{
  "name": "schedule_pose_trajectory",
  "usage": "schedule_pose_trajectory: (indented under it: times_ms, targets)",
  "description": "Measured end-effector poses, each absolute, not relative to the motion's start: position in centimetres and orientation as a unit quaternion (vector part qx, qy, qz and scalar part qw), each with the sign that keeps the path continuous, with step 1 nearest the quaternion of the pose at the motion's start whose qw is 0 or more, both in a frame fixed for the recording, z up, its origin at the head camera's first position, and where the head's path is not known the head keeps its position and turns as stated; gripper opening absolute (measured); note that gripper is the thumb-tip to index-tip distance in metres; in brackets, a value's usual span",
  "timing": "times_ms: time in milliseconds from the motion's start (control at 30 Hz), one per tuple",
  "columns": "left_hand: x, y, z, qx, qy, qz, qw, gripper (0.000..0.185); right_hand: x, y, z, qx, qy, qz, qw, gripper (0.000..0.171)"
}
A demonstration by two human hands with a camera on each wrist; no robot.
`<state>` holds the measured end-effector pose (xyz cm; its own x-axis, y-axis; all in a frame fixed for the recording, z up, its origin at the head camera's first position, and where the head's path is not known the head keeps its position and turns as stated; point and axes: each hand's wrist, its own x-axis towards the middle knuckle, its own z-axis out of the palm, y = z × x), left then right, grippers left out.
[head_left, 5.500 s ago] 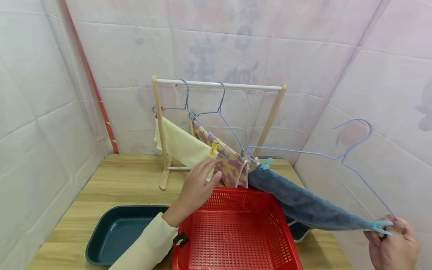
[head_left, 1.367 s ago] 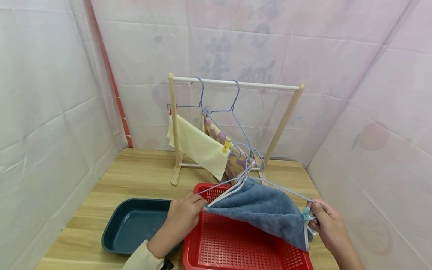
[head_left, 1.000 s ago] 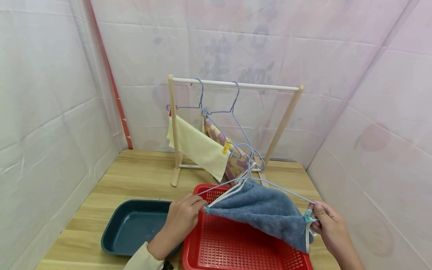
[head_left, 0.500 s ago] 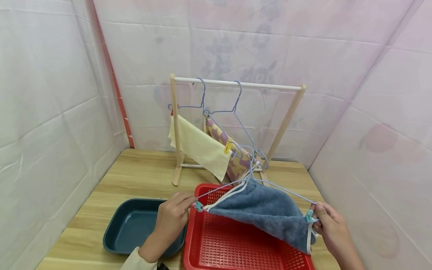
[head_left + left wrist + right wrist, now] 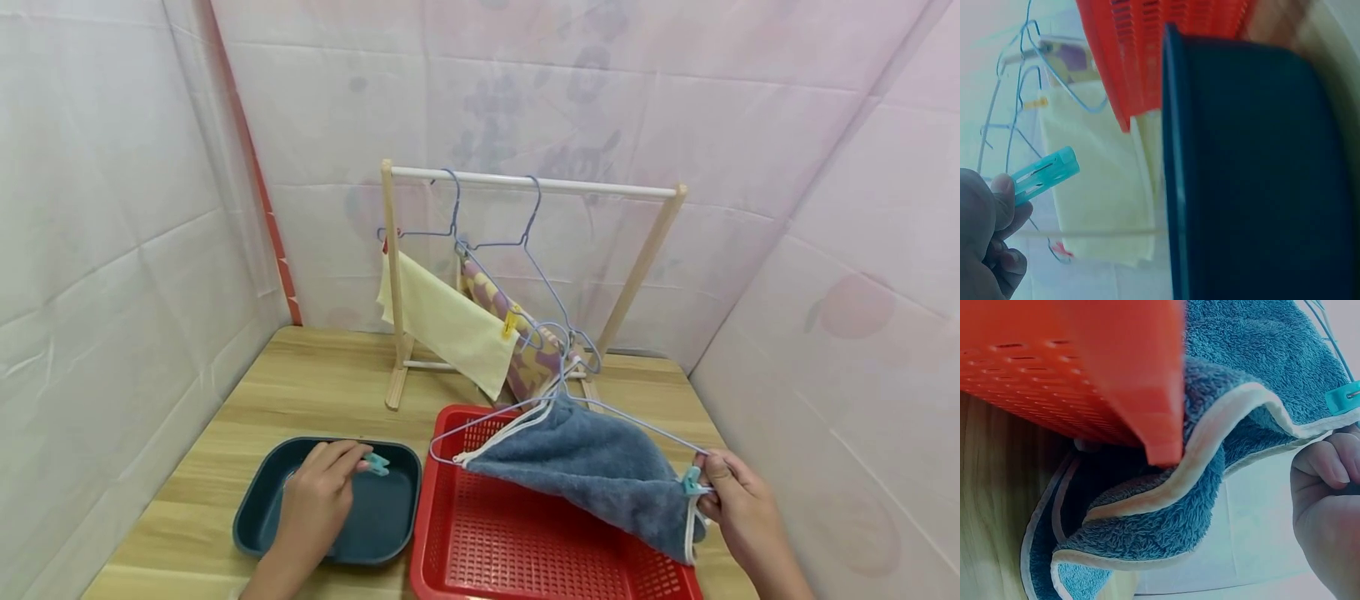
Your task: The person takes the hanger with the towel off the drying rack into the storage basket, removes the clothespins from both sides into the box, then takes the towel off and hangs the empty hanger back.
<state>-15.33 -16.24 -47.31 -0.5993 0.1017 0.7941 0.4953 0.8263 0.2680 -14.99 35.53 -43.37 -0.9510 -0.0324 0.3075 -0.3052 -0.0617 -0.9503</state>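
Observation:
My left hand (image 5: 318, 492) pinches a teal clothespin (image 5: 377, 463) above the dark green basin (image 5: 386, 533); the left wrist view shows the clothespin (image 5: 1046, 174) between thumb and finger. With my right hand (image 5: 738, 500) I grip the right end of a blue wire hanger (image 5: 630, 419). A blue-grey towel (image 5: 577, 467) with white edging hangs from it over the red basket (image 5: 423, 533). A second teal clothespin (image 5: 692, 481) clips the towel near my right fingers. The hanger's left end, beside the towel's corner, has no clothespin on it. In the right wrist view the towel (image 5: 1260, 350) drapes past the basket's rim.
Behind the basket stands a wooden rack with a white bar (image 5: 600, 187). Two hangers hang there, bearing a pale yellow cloth (image 5: 450, 321) and a purple-and-yellow patterned cloth (image 5: 534, 367). A wooden tabletop (image 5: 322, 367) lies below, with white sheeting around it.
My left hand has taken the clothespin off the towel's left corner and moved left over the basin. The right hand still holds the hanger, having come in from farther right.

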Motion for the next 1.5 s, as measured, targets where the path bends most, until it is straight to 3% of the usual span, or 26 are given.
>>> schedule_pose_trajectory:
  times_ms: [667,867,1167,1500]
  targets:
    - [-14.8,-20.1,-50.5,-0.092,-0.918,-0.178,0.342,0.025,-15.1,35.8,-43.3,0.179,-0.619,0.761,0.079,0.037]
    - [-14.6,-20.1,-50.9,-0.065,-0.951,-0.17,0.251,0.027,-15.0,35.8,-43.3,0.186,-0.603,0.772,0.081,0.038]
    - [-15.2,-20.2,-50.9,-0.036,-0.985,-0.158,0.051,0.031,-14.6,35.8,-43.7,0.161,-0.613,0.769,0.079,0.038]
    - [-15.6,-20.7,-50.6,-0.013,-0.986,-0.161,-0.032,0.034,-14.4,35.9,-43.6,0.165,-0.603,0.775,0.091,0.037]
